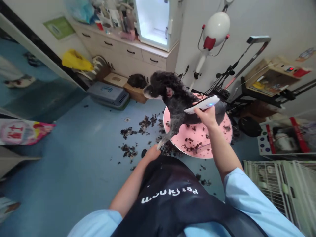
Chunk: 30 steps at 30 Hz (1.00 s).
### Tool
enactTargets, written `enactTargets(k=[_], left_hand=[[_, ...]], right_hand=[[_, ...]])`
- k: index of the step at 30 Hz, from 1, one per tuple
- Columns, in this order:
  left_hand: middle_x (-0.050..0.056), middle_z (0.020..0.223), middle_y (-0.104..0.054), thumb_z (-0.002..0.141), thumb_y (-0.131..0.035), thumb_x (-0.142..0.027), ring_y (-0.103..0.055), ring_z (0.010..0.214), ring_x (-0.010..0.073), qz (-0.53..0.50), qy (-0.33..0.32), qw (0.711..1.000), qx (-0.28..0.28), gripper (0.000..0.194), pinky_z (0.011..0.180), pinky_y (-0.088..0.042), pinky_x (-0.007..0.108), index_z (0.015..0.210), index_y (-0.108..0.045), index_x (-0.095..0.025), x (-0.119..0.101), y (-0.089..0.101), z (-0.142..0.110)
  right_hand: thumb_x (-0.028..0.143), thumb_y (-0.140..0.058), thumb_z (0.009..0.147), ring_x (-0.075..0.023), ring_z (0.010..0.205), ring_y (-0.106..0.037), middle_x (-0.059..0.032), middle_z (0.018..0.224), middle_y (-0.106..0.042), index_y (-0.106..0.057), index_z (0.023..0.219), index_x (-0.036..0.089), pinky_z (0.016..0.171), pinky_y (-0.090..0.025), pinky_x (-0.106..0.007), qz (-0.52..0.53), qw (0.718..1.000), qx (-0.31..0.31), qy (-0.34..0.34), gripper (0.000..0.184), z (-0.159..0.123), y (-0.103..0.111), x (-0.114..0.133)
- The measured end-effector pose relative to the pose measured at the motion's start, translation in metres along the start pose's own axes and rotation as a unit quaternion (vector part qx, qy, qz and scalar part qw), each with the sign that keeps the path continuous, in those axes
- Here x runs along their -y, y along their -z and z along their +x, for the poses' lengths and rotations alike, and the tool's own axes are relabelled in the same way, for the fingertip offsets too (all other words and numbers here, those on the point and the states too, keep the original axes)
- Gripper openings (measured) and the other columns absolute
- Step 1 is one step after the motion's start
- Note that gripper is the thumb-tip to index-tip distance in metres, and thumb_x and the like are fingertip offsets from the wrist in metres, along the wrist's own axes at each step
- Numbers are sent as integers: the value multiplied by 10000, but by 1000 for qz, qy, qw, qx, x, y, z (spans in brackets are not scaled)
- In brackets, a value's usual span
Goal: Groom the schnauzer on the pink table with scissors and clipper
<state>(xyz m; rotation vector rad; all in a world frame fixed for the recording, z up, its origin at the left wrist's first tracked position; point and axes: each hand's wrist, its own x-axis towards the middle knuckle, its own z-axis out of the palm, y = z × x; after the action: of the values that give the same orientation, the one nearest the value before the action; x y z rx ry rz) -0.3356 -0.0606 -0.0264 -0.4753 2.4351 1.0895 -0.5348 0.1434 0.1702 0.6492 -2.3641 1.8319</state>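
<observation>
The dark-coated dog (pixel 181 98) is occupying the round pink table (pixel 182 138), one foreleg (pixel 169 133) extending beyond it. The right grip (pixel 206 115) is clamping a white clipper (pixel 205 104) at the dog's shoulder; the left grip (pixel 151 154) is clasping that foreleg's end. Hair clippings (pixel 129 152) are littering the floor (pixel 81 158).

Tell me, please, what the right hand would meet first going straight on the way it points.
Probably the dog, directly ahead of the right hand and its clipper; the gap is unclear.
</observation>
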Motion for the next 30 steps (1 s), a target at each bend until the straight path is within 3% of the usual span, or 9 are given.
enactTargets(k=[4,7,11,14,19,23,27,30], left_hand=[[105,1079,-706,821,-486,-159,-660,1001,272,-3,0,1000,-2,285,830,-489,337,1081,-603,-179,-1,-6,3],[111,1078,-703,838,-494,-197,-658,1004,273,-6,1,1000,-5,264,840,-483,337,1084,-588,-181,-2,-11,6],[112,1057,-704,845,-492,-218,-666,996,276,-16,1,1000,-13,263,824,-483,338,1094,-569,-188,-3,-21,10],[120,1043,-708,849,-488,-220,-675,986,290,-28,2,999,-20,252,798,-485,345,1088,-563,-192,-5,-28,12],[143,1076,-706,859,-479,-233,-680,996,314,-48,-2,998,-28,265,795,-487,364,1111,-552,-190,-7,-36,15],[151,1066,-709,861,-471,-221,-683,1000,308,-60,-8,998,-36,257,797,-490,356,1099,-560,-188,-7,-41,17],[166,1051,-712,860,-459,-211,-689,989,321,-71,-10,997,-42,255,789,-495,371,1090,-565,-177,-8,-45,17],[164,1053,-712,859,-462,-217,-688,995,329,-77,-14,996,-42,255,788,-497,378,1088,-566,-175,-9,-46,16]], right_hand=[[272,-719,656,-206,743,-680,-57,851,-745,-723,883,159,725,-575,-358,-82,992,90,27,253,-3,-3,5],[327,-727,685,-208,728,-682,-57,826,-744,-728,901,155,727,-573,-370,-125,989,70,27,276,-8,-9,6],[369,-776,665,-218,731,-690,-66,841,-747,-714,884,156,733,-573,-371,-177,973,147,29,311,-5,-27,10],[419,-761,695,-231,764,-690,-71,859,-741,-681,894,168,765,-569,-383,-232,961,135,62,331,7,-47,19],[449,-795,643,-298,830,-684,-91,874,-720,-631,1012,166,777,-550,-423,-411,878,233,72,493,27,-87,40],[462,-731,719,-344,942,-673,-131,909,-707,-590,1085,132,834,-526,-447,-470,852,206,101,513,39,-114,42],[453,-777,665,-354,912,-682,-142,890,-708,-604,1025,131,829,-531,-445,-526,809,254,64,513,43,-129,35],[467,-760,691,-374,951,-675,-169,940,-708,-596,1066,117,847,-524,-469,-547,797,251,54,539,41,-133,34]])
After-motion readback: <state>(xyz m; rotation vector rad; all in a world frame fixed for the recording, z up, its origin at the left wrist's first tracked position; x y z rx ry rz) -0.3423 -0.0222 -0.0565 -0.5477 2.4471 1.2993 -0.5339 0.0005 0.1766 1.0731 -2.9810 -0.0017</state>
